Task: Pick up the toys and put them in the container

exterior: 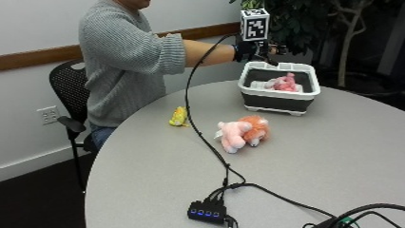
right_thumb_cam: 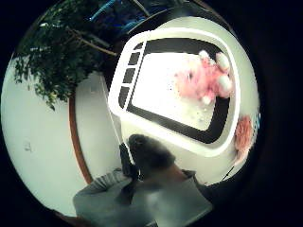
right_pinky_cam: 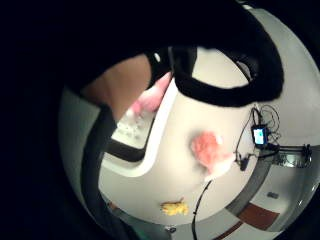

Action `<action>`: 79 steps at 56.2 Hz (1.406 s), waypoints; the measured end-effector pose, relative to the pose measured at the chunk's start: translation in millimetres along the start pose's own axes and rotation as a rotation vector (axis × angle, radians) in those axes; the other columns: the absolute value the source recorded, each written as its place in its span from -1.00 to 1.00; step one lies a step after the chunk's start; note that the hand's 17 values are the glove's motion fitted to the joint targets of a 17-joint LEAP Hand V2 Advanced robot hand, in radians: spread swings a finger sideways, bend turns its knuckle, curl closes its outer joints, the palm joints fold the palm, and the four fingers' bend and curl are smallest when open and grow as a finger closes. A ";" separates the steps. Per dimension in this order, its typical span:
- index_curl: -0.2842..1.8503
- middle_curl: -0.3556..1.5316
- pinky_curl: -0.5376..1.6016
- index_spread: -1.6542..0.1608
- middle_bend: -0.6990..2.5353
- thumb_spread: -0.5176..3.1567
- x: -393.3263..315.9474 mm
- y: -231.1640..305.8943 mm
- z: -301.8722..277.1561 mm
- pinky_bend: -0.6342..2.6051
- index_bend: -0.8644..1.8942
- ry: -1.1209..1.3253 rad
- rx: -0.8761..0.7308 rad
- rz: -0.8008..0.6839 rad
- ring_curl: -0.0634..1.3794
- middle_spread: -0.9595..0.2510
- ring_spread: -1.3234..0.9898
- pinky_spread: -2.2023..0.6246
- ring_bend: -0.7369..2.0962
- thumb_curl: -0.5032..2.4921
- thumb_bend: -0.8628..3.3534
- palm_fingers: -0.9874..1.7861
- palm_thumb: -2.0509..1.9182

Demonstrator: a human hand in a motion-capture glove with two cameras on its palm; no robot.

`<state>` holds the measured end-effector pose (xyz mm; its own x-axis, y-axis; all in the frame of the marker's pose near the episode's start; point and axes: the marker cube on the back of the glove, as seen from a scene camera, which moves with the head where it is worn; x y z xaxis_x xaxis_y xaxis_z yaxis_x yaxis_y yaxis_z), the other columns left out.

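Observation:
My gloved right hand hovers over the back left corner of the white and black container, with nothing in it. A pink plush toy lies inside the container, and both palm views look down on it. On the table in front of the container lies a pink and orange plush toy. A small yellow toy sits near the table edge by the person. One bare finger shows between the black straps.
A black cable runs from the hand down across the round grey table to a hub with blue lights. A potted tree stands behind the container. A black chair stands by the wall.

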<state>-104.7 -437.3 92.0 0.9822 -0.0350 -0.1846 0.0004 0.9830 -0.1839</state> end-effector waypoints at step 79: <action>-0.62 -0.30 -0.15 0.41 -0.39 0.11 230.3 87.5 151.4 0.21 -0.34 -0.048 -0.137 0.289 -0.12 0.29 -0.14 0.33 0.35 -0.44 -0.55 0.14 0.13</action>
<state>149.9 -332.0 179.6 0.9459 0.2534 -0.2026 -0.3014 0.9176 -0.2593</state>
